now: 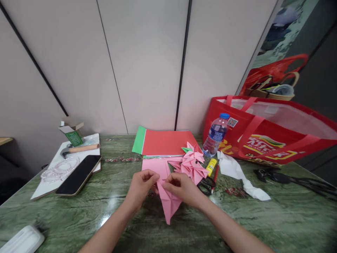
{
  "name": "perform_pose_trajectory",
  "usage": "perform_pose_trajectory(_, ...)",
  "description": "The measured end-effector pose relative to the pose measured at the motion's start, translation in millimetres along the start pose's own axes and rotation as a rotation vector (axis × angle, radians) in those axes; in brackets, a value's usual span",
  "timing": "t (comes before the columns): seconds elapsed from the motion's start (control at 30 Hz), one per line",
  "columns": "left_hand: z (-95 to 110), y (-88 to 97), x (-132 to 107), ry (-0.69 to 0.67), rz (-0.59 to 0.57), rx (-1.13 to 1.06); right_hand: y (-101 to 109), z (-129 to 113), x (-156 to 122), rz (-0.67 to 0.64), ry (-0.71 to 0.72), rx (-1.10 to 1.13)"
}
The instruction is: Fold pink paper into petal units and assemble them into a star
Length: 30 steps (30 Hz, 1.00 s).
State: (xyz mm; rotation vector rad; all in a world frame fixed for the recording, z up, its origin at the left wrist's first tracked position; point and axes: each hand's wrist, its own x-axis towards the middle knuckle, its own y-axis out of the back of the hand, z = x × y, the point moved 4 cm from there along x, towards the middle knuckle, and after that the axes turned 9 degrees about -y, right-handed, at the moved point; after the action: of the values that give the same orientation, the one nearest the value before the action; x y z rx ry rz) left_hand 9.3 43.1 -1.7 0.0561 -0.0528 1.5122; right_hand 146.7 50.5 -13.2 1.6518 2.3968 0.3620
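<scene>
Both my hands hold a folded piece of pink paper [168, 205] above the green marble table [263, 225]. My left hand [140, 186] pinches its upper left part. My right hand [181, 188] pinches the upper right part, fingers closed on the fold. The paper's long point hangs down toward me. Just behind lie a flat pink sheet [154, 166] and several finished pink folded pieces [193, 163].
A stack of red and green paper [165, 142] lies at the wall. A water bottle [216, 135], glue stick [211, 166], scissors [206, 185], crumpled white paper [237, 172] and a red bag [268, 130] are on the right. A phone [79, 174], beads [59, 168] and hammer [79, 149] are left.
</scene>
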Motion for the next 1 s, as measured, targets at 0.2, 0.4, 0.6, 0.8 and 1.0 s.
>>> perform_pose_trajectory(0.2,3,1.5,1,-0.022,-0.003,0.014,5,-2,0,0.04,0.002,-0.017)
perform_pose_trajectory(0.4,7,0.4,0,-0.02,-0.058,0.017,8,-4,-1,0.069,0.0,-0.026)
perform_pose_trajectory(0.6,7,3.9,2,-0.044,0.003,-0.033,10,-2,1,0.069,-0.02,0.056)
perform_pose_trajectory(0.8,8,4.6,4,-0.081,-0.043,0.034,10,-2,1,0.084,-0.03,0.013)
perform_pose_trajectory(1.0,9,4.4,5,-0.078,-0.024,0.052,8,-8,-3,0.098,0.013,-0.104)
